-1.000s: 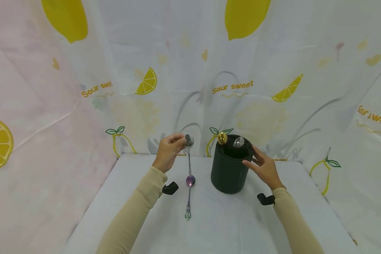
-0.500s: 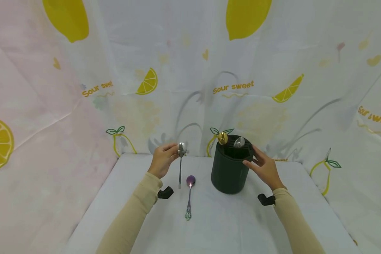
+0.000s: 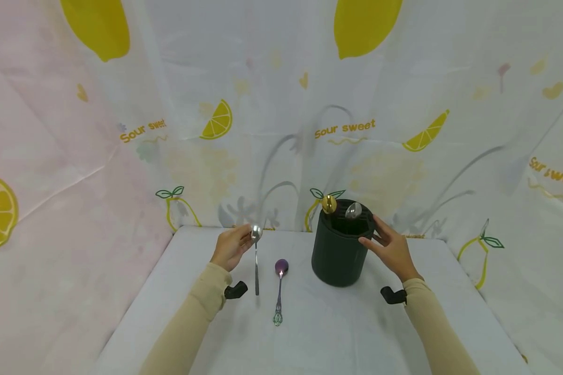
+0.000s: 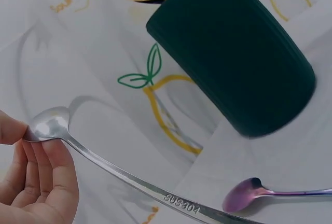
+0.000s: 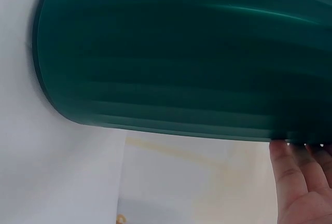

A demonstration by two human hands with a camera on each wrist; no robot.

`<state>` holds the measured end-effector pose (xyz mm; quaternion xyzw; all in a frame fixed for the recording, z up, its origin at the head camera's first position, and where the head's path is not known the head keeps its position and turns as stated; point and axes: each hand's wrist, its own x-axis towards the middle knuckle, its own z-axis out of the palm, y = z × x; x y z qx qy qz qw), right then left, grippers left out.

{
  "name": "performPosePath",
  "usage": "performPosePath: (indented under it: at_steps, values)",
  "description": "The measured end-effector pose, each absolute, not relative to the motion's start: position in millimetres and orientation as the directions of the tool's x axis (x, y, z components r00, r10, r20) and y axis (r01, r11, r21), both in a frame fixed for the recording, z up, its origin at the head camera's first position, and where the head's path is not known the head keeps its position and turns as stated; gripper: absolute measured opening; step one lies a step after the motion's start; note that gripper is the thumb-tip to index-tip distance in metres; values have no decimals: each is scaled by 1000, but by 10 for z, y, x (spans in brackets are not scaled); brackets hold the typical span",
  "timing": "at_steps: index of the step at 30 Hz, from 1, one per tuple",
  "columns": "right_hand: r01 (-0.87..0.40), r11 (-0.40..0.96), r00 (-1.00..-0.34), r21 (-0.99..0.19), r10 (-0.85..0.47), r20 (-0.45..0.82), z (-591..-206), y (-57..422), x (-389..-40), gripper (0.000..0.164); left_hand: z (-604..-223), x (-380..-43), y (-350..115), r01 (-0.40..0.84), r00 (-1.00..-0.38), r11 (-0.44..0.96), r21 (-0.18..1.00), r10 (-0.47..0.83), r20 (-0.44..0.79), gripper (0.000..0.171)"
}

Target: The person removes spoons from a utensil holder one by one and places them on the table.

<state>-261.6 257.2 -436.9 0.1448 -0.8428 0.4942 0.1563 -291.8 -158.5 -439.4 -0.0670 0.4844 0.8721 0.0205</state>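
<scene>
Behind the white table (image 3: pixel 319 333) I see a pale cloth (image 3: pixel 272 31), pinkish on the left, printed with big yellow lemons (image 3: pixel 368 26) up top, cut lemon slices (image 3: pixel 217 122) and orange "Sour sweet" lettering (image 3: pixel 345 128) lower down, and outlined lemons (image 3: pixel 169 211) with green leaves (image 3: pixel 492 241) near the table's edges.

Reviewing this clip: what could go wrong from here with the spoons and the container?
The left hand pinches the silver spoon only by its bowl, so the long handle might swing or the spoon could slip.

That handle hangs close to the purple spoon and might knock it.

The right hand grips the dark green container near its rim; a careless push there could tip it.
</scene>
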Motion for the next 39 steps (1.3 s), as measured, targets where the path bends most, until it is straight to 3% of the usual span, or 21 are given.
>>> performPosePath:
  at_steps: [6,13,24,39]
  values:
    - [-402,469,-909,-786,-100,405,-4129,2443,-2432,75,-4562,-2892,-1696,-145,-980,-512,847,-45,-195,36]
    - [-401,466,-909,-788,-96,406,-4119,2450,-2435,75,-4704,-2896,-1743,-164,-970,-498,852,-75,-231,40]
    - [-394,467,-913,-792,-98,396,-4130,2451,-2438,75,-4958,-2942,-1708,-196,-960,-501,843,-79,-270,30]
    - [-390,453,-915,-802,-90,394,-4124,2443,-2448,74,-5176,-2944,-1634,-255,-940,-423,870,-103,-325,36]
